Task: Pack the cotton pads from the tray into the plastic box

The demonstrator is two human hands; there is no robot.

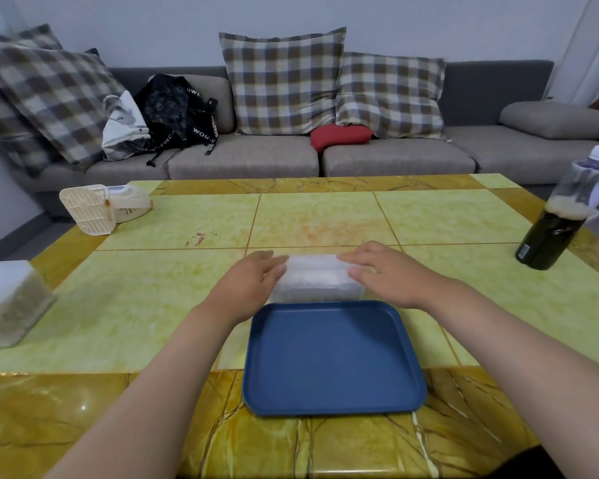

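Note:
A clear plastic box (314,280) stands on the table just beyond the blue tray (332,357). White cotton pads (308,282) show through its wall. The lid lies over the box. My left hand (253,285) rests on the box's left end and my right hand (377,271) on its right end, fingers flat on the lid. The tray's blue surface shows no pads on it.
A dark bottle (561,216) stands at the right edge of the table. A white fan-like device (101,207) lies at the far left. A white container (9,302) sits at the left edge. Behind the table is a grey sofa (256,157) with plaid cushions.

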